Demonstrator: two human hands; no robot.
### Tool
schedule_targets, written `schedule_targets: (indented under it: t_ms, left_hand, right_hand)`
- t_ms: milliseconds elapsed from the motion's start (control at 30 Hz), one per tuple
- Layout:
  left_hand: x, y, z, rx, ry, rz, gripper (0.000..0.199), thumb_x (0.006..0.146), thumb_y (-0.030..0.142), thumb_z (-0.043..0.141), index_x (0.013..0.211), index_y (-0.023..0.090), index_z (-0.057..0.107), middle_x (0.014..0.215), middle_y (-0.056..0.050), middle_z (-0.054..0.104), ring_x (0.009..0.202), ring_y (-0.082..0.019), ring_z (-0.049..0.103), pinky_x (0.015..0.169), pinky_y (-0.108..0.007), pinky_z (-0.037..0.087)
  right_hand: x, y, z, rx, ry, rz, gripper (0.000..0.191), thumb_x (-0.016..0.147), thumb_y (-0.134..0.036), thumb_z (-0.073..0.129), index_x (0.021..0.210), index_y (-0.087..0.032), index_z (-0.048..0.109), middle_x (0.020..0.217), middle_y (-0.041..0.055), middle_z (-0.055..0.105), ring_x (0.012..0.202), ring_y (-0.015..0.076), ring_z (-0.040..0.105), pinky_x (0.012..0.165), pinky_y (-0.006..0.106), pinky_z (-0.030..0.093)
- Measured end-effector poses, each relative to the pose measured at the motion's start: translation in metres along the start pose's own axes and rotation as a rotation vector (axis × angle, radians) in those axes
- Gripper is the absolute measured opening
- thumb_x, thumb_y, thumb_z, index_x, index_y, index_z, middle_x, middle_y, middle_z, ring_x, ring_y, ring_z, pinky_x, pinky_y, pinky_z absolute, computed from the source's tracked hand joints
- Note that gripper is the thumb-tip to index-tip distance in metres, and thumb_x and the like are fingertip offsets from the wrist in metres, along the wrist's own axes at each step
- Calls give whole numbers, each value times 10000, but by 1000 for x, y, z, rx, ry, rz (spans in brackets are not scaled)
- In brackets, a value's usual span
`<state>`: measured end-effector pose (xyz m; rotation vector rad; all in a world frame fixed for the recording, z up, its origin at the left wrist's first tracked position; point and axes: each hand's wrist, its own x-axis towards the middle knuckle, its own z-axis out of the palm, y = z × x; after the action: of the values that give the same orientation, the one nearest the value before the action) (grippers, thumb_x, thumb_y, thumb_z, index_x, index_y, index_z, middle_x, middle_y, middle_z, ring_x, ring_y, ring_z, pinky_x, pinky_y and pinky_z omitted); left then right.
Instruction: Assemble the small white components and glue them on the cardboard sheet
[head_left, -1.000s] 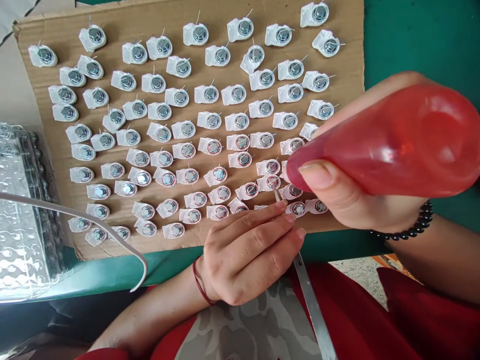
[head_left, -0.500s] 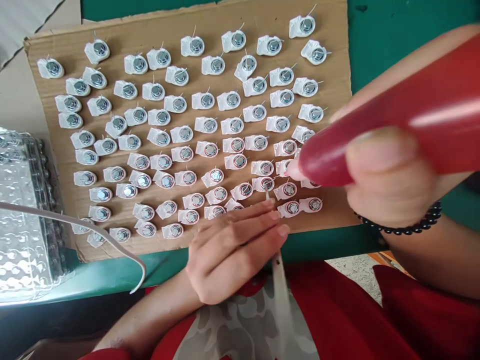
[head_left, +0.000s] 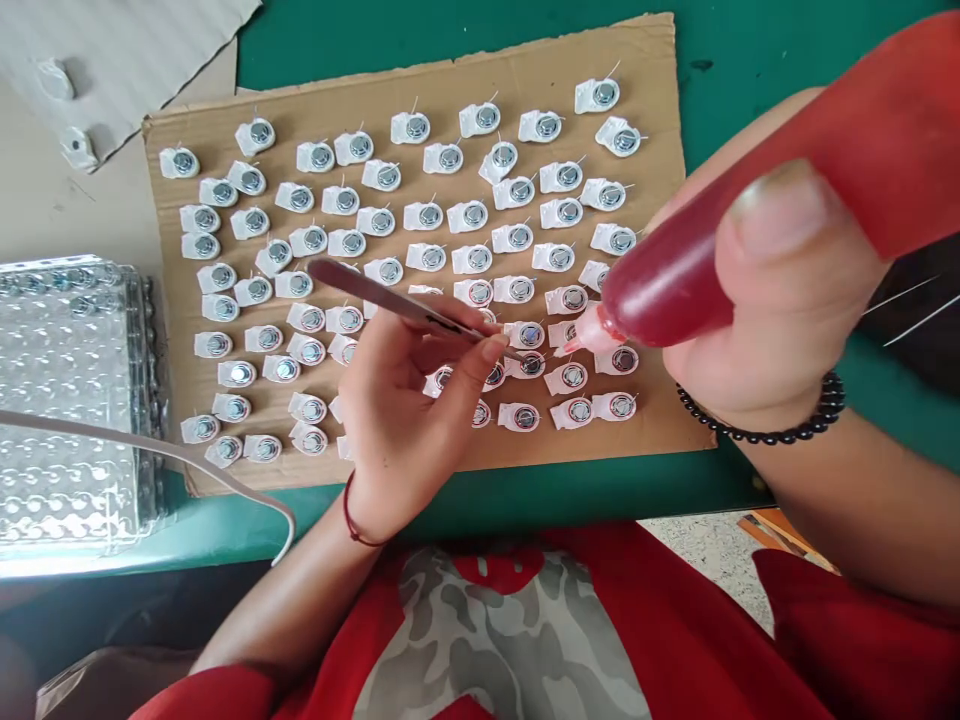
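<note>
My left hand (head_left: 409,400) is closed on metal tweezers (head_left: 375,292), whose tip is at a small white part with a round metal centre (head_left: 529,363). Wrapped in my right hand (head_left: 787,270) is a red squeeze bottle (head_left: 675,265). The bottle's pale nozzle (head_left: 581,335) points down and left, just right of the tweezer tip and over a neighbouring part. Rows of similar white parts, many with a thin wire sticking out, lie on a brown cardboard sheet (head_left: 525,65). My left hand hides some of them.
Stacked clear plastic trays (head_left: 67,400) stand at the left, with a pale cable (head_left: 150,440) crossing in front. Beyond them, two small white pieces lie on a grey sheet (head_left: 150,50) and the surface beside it. The table (head_left: 450,30) is green.
My left hand has turned over and moved left; the tweezers now slant across the parts instead of hanging toward my lap. The bottle nozzle stays near the same parts. The view has shifted.
</note>
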<state>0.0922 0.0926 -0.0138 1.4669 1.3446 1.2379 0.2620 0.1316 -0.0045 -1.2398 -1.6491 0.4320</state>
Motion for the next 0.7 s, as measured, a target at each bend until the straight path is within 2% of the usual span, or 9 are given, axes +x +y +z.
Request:
schedule_targets:
  t_ms: [67, 100, 233, 367, 433, 500, 567, 633, 700]
  left_hand:
    - [-3, 1, 1, 36, 21, -28, 163, 734, 87, 681, 835, 184, 599, 793, 8, 647, 705, -109, 677, 618, -182, 612]
    - [-5, 1, 2, 45, 28, -32, 165, 732, 84, 682, 831, 186, 598, 792, 11, 646, 706, -107, 676, 618, -179, 611]
    - [-6, 0, 2, 41, 17, -15, 152, 738, 116, 688, 826, 191, 589, 795, 15, 631, 706, -108, 675, 611, -180, 609]
    - [-5, -6, 1, 50, 14, 27, 151, 752, 166, 689, 837, 201, 569, 809, 29, 622, 696, -89, 666, 615, -164, 598]
    - [-4, -9, 1, 58, 14, 74, 150, 756, 179, 687, 842, 201, 565, 815, 33, 620, 682, -73, 655, 602, -146, 586]
    - [-4, -11, 1, 53, 4, 109, 141, 772, 182, 669, 864, 207, 566, 817, 33, 613, 686, -66, 646, 602, -141, 579]
    - [-4, -11, 1, 38, -10, 118, 146, 783, 176, 656, 891, 215, 565, 818, 33, 605, 699, -60, 640, 606, -135, 574]
    - [-5, -10, 1, 21, -21, 108, 144, 793, 169, 647, 899, 214, 561, 815, 37, 593, 706, -54, 634, 612, -132, 569]
    - [-5, -8, 1, 13, -30, 85, 136, 798, 152, 639, 890, 205, 554, 817, 40, 583, 710, -50, 627, 625, -138, 567]
  right_hand:
    - [-3, -7, 3, 78, 141, -3, 618, 955, -502, 117, 531, -182, 433, 465, 8, 365, 549, 97, 468, 612, 267, 422]
    - [-4, -11, 4, 93, 148, -8, 614, 954, -501, 153, 506, -182, 426, 453, 10, 355, 544, 97, 454, 608, 268, 408]
    - [-4, -21, 0, 22, 72, 14, 556, 953, -447, 284, 493, -174, 433, 446, -4, 359, 606, 88, 474, 671, 237, 416]
    - [-8, -21, -3, 33, -32, 104, 418, 854, -465, 500, 551, -178, 472, 503, -29, 459, 528, 70, 477, 520, 208, 424]
    - [-13, -17, -2, 66, -73, 52, 344, 747, -467, 618, 585, -183, 512, 561, -19, 510, 536, 78, 507, 518, 210, 458]
    - [-18, -11, 1, 69, -67, -36, 328, 677, -471, 671, 614, -179, 539, 635, 4, 562, 653, 107, 580, 637, 218, 518]
    - [-23, -6, 3, 35, -38, -82, 390, 666, -538, 658, 625, -170, 535, 743, 32, 619, 775, 136, 623, 748, 235, 538]
    - [-24, -4, 4, -10, -48, -125, 459, 641, -599, 652, 627, -161, 515, 811, 53, 636, 804, 139, 626, 752, 230, 537]
    - [-23, -5, 4, -15, -109, -151, 463, 633, -589, 666, 620, -154, 508, 798, 44, 625, 765, 100, 604, 723, 192, 518]
